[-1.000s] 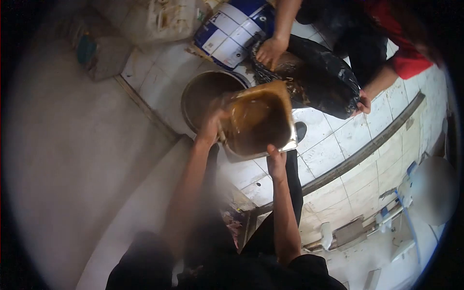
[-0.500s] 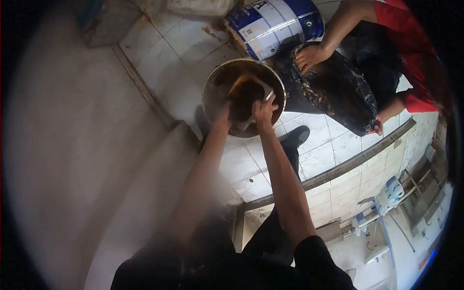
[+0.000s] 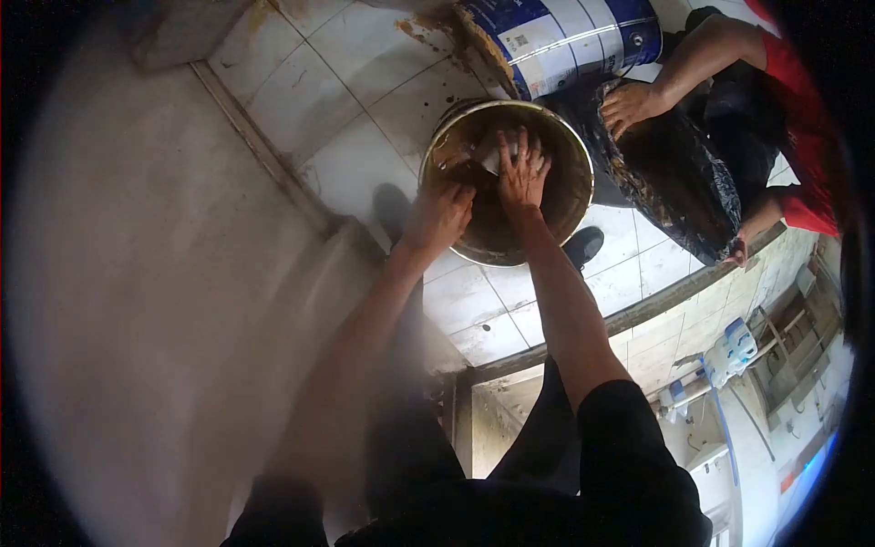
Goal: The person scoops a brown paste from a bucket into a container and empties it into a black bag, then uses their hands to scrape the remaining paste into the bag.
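A round metal-rimmed bucket, brown and stained inside, stands upright between my feet. My left hand is at its left inner side with the fingers curled in; what they hold, if anything, is hidden. Inside the bucket my right hand lies palm down with the fingers spread. Under and beside its fingers shows a small pale object, mostly covered, whose kind I cannot tell. Dark brown material coats the bucket's inside.
To the right, a person in red sleeves holds a black plastic bag by its mouth with both hands. Behind it a blue and white drum lies on its side. White tiles are stained, and a pale wall fills the left.
My right hand has gone from a closed grip on the pale object to spread fingers over it. My left hand has drawn back toward the bucket's near left rim. The view has shifted.
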Tool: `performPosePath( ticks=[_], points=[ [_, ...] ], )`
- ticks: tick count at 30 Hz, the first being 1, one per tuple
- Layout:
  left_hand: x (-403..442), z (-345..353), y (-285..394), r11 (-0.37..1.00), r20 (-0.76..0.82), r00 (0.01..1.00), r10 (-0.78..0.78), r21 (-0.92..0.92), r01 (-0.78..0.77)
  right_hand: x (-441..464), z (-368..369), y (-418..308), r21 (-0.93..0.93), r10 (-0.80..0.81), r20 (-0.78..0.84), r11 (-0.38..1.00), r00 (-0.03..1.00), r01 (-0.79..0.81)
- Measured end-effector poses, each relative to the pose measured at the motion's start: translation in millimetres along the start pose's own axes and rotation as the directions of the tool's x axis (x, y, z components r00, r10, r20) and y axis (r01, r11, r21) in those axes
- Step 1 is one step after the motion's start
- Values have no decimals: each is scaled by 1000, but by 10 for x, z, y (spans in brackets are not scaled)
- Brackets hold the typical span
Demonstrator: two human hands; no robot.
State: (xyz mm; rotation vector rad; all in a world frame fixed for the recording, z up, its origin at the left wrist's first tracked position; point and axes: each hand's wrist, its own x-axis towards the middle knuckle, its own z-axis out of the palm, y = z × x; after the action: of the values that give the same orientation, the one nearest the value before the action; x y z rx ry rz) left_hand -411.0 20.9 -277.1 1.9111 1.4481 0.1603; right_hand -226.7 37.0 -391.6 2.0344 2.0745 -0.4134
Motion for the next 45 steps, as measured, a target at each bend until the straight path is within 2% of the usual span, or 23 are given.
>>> performPosePath(
  ticks=[2,4,6,8,10,12,14,16,18,20,22,24,26,27,29,30,32,33,37,41,43,44,45],
  points=[
    [-15,63,-183,941,138,967,214,235,-242,98,8,32,-191,-312,-17,934,950,303],
    [-61,90,-284,921,88,957,277,261,-291,243,-24,41,-178,-378,35,908,925,378],
    [-123,156,-293,897,38,939,342,283,-339,415,14,84,-175,-549,108,810,829,560],
    [-108,204,-337,907,276,941,197,313,-282,510,213,37,-267,-564,75,783,822,562],
    [-80,218,-364,909,249,940,233,289,-302,464,439,4,-343,-484,66,810,873,475],
    [-93,205,-326,917,232,938,257,249,-313,401,667,-14,-317,-488,104,809,866,494],
    [-11,208,-312,877,-18,917,399,301,-375,480,680,-79,-335,-499,179,779,848,530],
    [-58,222,-302,902,81,940,330,268,-340,533,561,-87,-355,-476,280,756,834,550],
    [-55,242,-320,913,157,947,282,259,-315,717,395,-83,-327,-430,514,701,742,633],
    [-47,286,-330,906,152,939,308,254,-338,765,312,-89,-292,-394,577,718,715,632],
    [-50,340,-361,895,91,925,369,231,-380,696,317,-71,-248,-300,557,830,774,500],
    [-47,391,-404,876,38,900,434,213,-432,620,396,-14,-252,-248,578,853,778,458],
    [-20,390,-418,848,251,847,469,140,-512,522,557,55,-256,-73,549,934,832,250],
    [20,402,-438,846,255,844,472,137,-515,466,642,109,-253,-11,582,948,813,194],
    [27,454,-420,798,97,797,596,40,-602,354,858,234,-206,-1,549,969,836,136],
    [-24,451,-330,795,104,793,600,30,-606,284,942,316,-157,14,504,985,864,76],
    [-14,369,-176,910,-137,900,413,103,-402,334,791,297,-141,41,545,989,838,43],
    [-73,406,-127,965,-142,955,262,71,-254,319,757,294,-151,22,561,986,828,76],
    [-238,514,57,991,-183,974,129,41,-124,320,801,301,-129,-2,517,988,856,80],
    [-369,691,101,990,-235,963,136,73,-122,355,696,283,-80,7,576,996,817,48],
    [-482,789,196,988,-359,933,-1,143,56,278,630,269,-37,-2,600,999,800,30],
    [-507,846,255,987,-351,937,-4,149,59,248,588,289,-31,-11,618,999,786,38],
    [-476,906,283,993,-492,864,-106,-6,118,282,543,296,-26,-16,626,999,779,42]
  ],
)
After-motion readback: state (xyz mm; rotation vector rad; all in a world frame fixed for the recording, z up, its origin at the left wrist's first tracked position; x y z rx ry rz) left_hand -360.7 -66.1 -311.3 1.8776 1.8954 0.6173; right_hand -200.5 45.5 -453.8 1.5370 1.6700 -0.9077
